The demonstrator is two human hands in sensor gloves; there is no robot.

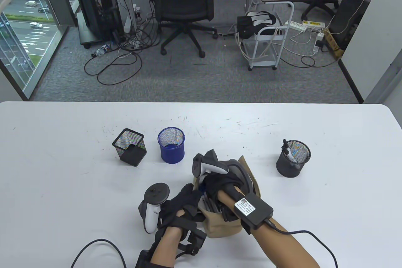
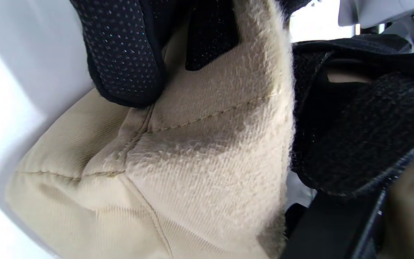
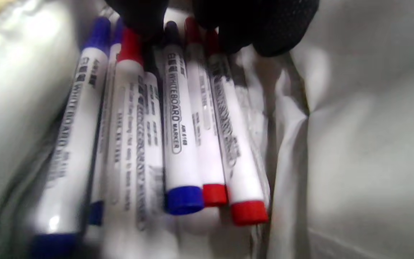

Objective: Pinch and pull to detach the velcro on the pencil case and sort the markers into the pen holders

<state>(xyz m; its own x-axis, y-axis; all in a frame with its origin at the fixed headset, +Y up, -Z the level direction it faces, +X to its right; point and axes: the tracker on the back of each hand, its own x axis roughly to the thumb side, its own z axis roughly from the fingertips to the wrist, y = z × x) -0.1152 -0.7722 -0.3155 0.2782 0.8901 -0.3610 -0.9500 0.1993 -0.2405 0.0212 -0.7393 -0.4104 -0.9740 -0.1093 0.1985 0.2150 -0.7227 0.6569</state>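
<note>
A beige pencil case (image 1: 223,227) lies open near the table's front edge. My left hand (image 1: 188,200) grips its near-left rim; in the left wrist view a gloved fingertip (image 2: 128,54) presses on the fuzzy beige fabric (image 2: 199,162). My right hand (image 1: 211,186) reaches inside the case. In the right wrist view several white whiteboard markers (image 3: 176,118) with blue and red ends lie side by side on the grey lining. Dark fingertips (image 3: 282,28) close around the cap ends of the middle markers, and the blue-ended one sits between them.
Three mesh pen holders stand further back: a black square one (image 1: 129,147), a blue round one (image 1: 171,145), and at the right a black round one (image 1: 293,158) with a black marker in it. Glove cables trail off the table's front edge (image 1: 94,246).
</note>
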